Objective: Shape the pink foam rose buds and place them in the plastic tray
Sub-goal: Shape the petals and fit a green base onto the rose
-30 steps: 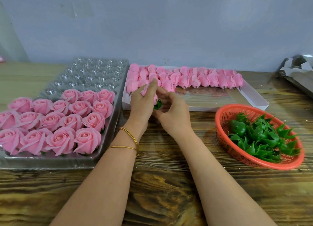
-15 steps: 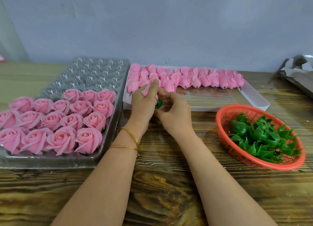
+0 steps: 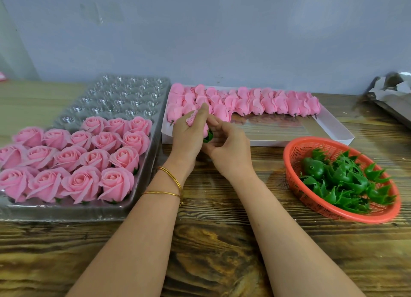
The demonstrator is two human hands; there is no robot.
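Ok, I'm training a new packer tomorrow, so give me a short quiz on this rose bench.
1. True or false: the red plastic mesh basket holds green plastic calyx pieces.
2. The unshaped pink foam buds lie in: A the basket; B the flat white cardboard box; C a metal bucket.
3. Which hands grip the pink foam bud being shaped?
Key: 1 true; 2 B; 3 both, left hand and right hand.
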